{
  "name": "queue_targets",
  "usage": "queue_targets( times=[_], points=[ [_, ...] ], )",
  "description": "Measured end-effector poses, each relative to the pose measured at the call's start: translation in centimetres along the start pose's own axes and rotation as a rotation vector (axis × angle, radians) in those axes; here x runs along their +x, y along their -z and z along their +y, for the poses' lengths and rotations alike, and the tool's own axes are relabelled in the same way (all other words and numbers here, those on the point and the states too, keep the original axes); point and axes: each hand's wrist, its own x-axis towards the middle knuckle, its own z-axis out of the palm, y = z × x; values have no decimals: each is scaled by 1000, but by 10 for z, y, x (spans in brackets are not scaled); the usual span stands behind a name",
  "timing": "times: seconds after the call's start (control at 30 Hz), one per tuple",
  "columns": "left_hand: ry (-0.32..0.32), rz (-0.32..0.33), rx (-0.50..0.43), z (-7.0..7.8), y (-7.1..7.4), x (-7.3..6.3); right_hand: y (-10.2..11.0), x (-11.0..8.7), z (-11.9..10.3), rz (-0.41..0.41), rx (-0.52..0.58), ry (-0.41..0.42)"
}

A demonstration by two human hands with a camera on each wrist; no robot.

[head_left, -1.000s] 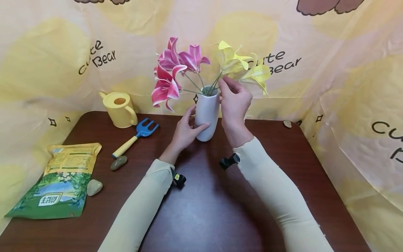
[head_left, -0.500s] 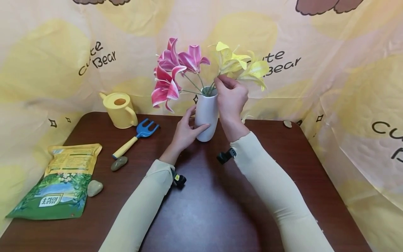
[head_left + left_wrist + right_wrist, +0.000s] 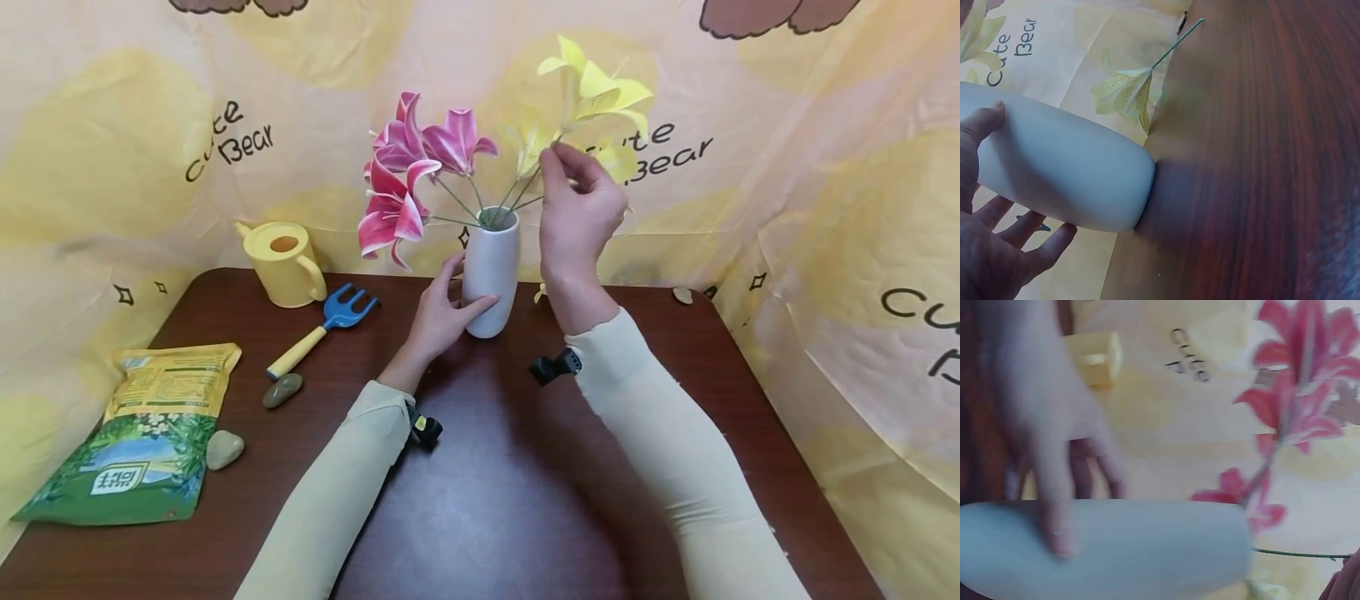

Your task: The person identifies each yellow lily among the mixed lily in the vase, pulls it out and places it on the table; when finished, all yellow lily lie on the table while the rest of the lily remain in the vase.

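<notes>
Yellow lily (image 3: 600, 90) raised toward one o'clock, pinched by right grip (image 3: 581, 208). Left grip (image 3: 442, 315) clasps vase (image 3: 492, 271); snagging could topple it.

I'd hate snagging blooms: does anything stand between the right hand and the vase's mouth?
Green stems run between the right hand and the mouth of the white vase, with a yellow lily just left of that hand.

a smooth white tapering ceramic-looking vase (image 3: 491, 275) stands nearly upright on its base. pink lilies with white-edged petals (image 3: 401, 208) fan out of it between nine and eleven o'clock. highest, from where i stand, is a pale yellow lily with curling petals (image 3: 597, 83) toward half past one, its thin green stem (image 3: 1300, 553) slanting down vaseward; more yellow blooms (image 3: 531, 148) spread lower, toward one and two.
</notes>
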Motion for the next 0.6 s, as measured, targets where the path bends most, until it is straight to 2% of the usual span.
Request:
queue_targets(
  times=[0.1,0.23,0.43,0.53,0.6],
  points=[
    [-2,1,-7,0,-1,-1,8,7,-19,26,143,16],
    [-4,7,-11,0,-2,-1,27,17,-48,46,304,-1],
    [-13,16,-17,-3,-2,0,70,41,-83,55,426,-70],
    [-16,19,-20,-4,-3,1,96,59,-88,51,456,-127],
    [-18,20,-17,-5,-3,2,115,72,-84,26,449,-165]
  ],
)
